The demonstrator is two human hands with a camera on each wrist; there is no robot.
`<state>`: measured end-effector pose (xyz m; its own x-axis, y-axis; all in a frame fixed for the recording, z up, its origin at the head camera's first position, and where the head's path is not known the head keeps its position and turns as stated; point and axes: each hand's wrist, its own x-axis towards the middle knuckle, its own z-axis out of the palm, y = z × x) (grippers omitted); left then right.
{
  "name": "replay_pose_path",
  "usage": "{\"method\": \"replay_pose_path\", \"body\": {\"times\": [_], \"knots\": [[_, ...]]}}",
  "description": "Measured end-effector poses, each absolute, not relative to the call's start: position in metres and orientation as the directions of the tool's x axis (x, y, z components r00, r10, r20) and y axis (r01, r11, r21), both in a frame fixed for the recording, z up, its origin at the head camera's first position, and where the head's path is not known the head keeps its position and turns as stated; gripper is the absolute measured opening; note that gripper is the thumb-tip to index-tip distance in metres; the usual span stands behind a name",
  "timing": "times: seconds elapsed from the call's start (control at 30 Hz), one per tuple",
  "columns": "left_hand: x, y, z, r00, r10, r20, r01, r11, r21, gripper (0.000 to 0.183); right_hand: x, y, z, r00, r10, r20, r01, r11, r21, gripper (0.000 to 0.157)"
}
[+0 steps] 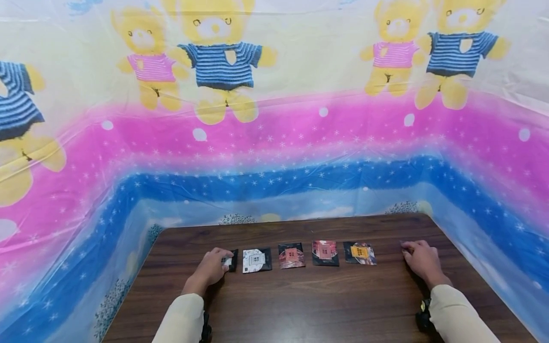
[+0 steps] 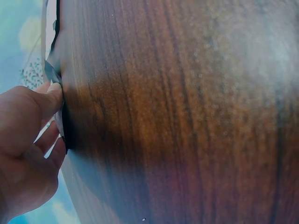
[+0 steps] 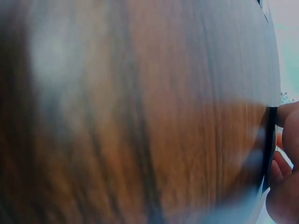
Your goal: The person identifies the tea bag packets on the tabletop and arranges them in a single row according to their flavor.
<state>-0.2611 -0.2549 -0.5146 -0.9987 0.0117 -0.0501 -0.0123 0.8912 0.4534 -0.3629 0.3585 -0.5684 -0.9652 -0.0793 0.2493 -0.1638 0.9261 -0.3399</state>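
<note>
At the left end of a row of small flat sachets, my left hand (image 1: 210, 267) pinches a dark sachet with a pale label (image 1: 230, 261). In the left wrist view, the thumb lies along that sachet's edge. My right hand (image 1: 422, 262) is at the row's right end, gripping another dark sachet (image 3: 269, 144), mostly hidden behind the fingers. Between the hands lie a white-and-black sachet (image 1: 256, 260), a black one with a red label (image 1: 291, 256), a red-and-black one (image 1: 325, 252) and one with a yellow label (image 1: 360, 253).
The sachets lie towards the far edge of a dark wood-grain table (image 1: 300, 305). A printed curtain (image 1: 274, 186) with teddy bears and pink and blue bands surrounds the table at the back and sides.
</note>
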Motion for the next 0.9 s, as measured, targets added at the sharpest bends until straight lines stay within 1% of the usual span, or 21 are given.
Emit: {"method": "replay_pose_path", "body": {"times": [0.2,0.37,0.67,0.9], "knots": [[-0.259,-0.255,-0.515,-0.999,0.019,-0.049,-0.006,0.886,0.464,0.034,-0.362,0.351,-0.571,-0.959,-0.104,0.264,-0.201,0.906,-0.372,0.028],[-0.259,-0.255,-0.515,-0.999,0.015,-0.049,-0.009,0.891,0.454,0.034,-0.363,0.344,-0.571,-0.954,-0.118,0.276,-0.219,0.903,-0.370,0.027],[-0.259,-0.255,-0.513,-0.998,0.016,-0.053,-0.010,0.888,0.459,0.034,-0.361,0.331,-0.568,-0.957,-0.141,0.252,-0.230,0.899,-0.373,0.028],[-0.258,-0.254,-0.512,-0.998,0.014,-0.055,-0.013,0.885,0.466,0.034,-0.362,0.323,-0.572,-0.951,-0.153,0.268,-0.248,0.895,-0.372,0.027]]}}
